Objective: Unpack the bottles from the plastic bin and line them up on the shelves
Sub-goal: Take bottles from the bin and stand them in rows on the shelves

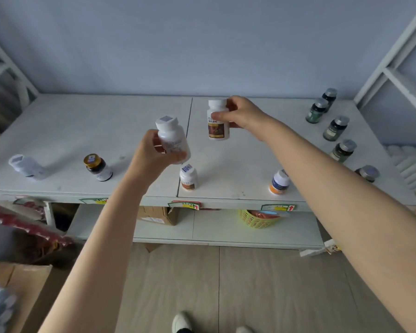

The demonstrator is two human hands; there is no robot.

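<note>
Front edge of top shelf [82, 131]: gold-cap bottle [97, 167], small white bottle [188, 176] and orange-band bottle [279, 181] stand in loose row, well apart.

Above row: left hand [151, 152], fingers curled round plain white bottle [172, 135], tilted, off shelf.

Farther back: right hand [244, 114] pinches labelled white bottle [217, 121], upright, above surface.

Step, by my reading: placing pair. Next move: lower each upright into gaps, in line with row. Bin not in view.

Five white plastic bottles [172, 138] [217, 121] [27, 165] [188, 177] [279, 183], five dark silver-capped glass bottles [329, 96] [317, 111] [336, 129] [343, 150] [368, 173] and one dark gold-capped bottle [98, 167] are showing in view.
</note>
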